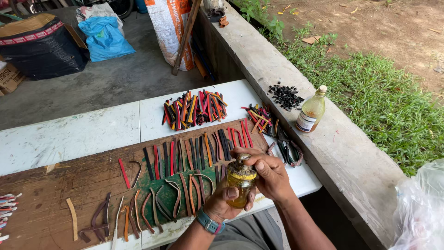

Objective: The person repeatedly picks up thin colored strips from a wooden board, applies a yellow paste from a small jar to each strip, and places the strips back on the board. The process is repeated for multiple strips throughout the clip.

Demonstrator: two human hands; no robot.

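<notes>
Left hand: your left hand [225,202] is curled shut around the belly of the small glass jar [240,184], fingers wrapped from below, wrist with the blue band [209,223] underneath; held this way the jar is steady while the other hand works at its top.
Right hand: your right hand [268,173] comes in from the right, fingers closed down on the grimy cap [242,165], pinching it from above.
Jar: it sits between both hands, just above the near edge of the wooden board [69,185]; upright, long axis near vertical, mouth pointing up.
Beyond your hands: strips [194,155] lie in rows, long axes running away from you.
Far right of your right hand: a corked bottle [312,110] stands on the concrete ledge [286,69].
</notes>
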